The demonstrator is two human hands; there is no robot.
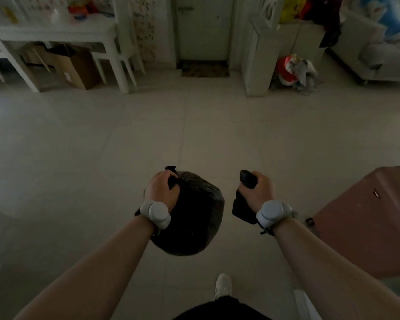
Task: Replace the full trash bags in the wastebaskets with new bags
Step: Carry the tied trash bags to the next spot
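Surface: a pale tiled floor (102, 146) in a dim room, extending ahead of both hands.

Room, relative to the hands:
- Far ahead, between the two hands' lines: a closed light door (203, 31) with a dark doormat (204, 69) at its foot.
- Far ahead and left of the left hand: a white table (56, 33) with a cardboard box (72, 68) standing under it.
- Far ahead and right of the right hand: a white partition (256, 58), with a heap of red and white plastic bags (293, 70) on the floor just beside it.
- Just right of the right forearm: a pinkish-brown hard case (367, 222).
- Below and behind the hands: one white shoe (223, 285) on the tiles.

Hands:
- The left hand (163, 192) is closed in a fist round the gathered neck of the full trash bag (194, 215). The black, rounded bag hangs under and just right of this hand, clear of the floor.
- The right hand (260, 189) is closed in a fist round a black bundle (241, 204) of bag film. One end protrudes ahead of the fist; the rest hangs beside the wrist.
- Each wrist carries a grey wrist device (156, 212).

The two hands are level and apart. The full trash bag fills most of the gap between them and does not touch the black bundle.
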